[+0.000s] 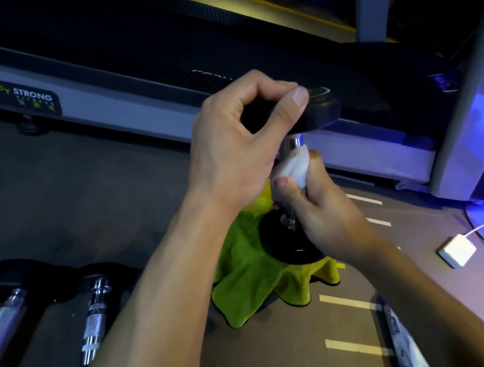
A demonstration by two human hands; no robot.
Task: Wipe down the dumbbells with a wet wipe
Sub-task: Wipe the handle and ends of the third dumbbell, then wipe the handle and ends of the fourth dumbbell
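A black dumbbell (322, 110) with a chrome handle stands upright, its lower head (287, 245) resting on a green cloth (249, 279). My left hand (238, 149) grips the upper head from above, thumb and fingers curled round its rim. Lower down, my right hand (316, 206) wraps a white wet wipe (291, 166) around the chrome handle just below the top head. Two more dumbbells (95, 324) lie on the floor at the lower left, side by side.
A treadmill (94, 89) with a grey side rail runs across the back, its upright post (471, 105) at the right. A white adapter (456, 251) with a cable lies on the floor at right. A wipe packet (406, 344) lies at the bottom right.
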